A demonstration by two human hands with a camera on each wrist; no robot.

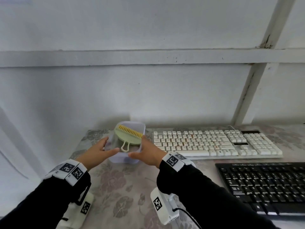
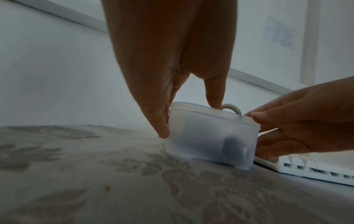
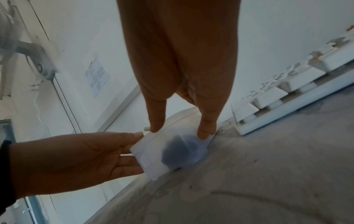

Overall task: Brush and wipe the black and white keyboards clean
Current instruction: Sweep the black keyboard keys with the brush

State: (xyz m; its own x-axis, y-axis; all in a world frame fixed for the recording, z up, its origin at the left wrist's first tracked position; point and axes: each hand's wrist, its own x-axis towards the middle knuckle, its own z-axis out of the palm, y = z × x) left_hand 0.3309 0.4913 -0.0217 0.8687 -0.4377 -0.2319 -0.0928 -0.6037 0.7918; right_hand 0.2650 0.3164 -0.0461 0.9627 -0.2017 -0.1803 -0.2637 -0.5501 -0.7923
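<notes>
A translucent plastic box [image 1: 122, 160] stands on the table, left of the white keyboard [image 1: 214, 142]. In it lies a green brush [image 1: 130, 138] with yellow bristles, and a dark blue shape [image 2: 232, 148] shows through the wall. My left hand [image 1: 110, 145] touches the box's left side with straight fingers, its thumb on the front rim. My right hand [image 1: 137, 146] does the same on the right side. The black keyboard [image 1: 267, 187] lies nearer me at the right. Seen from the left wrist, the brush's loop [image 2: 232, 108] sticks up over the rim.
A floral cloth [image 1: 115, 192] covers the table, whose left edge runs close to the box. A grey wall [image 1: 148, 96] rises right behind the box and the white keyboard. A wall fan [image 3: 19, 45] hangs off to the left.
</notes>
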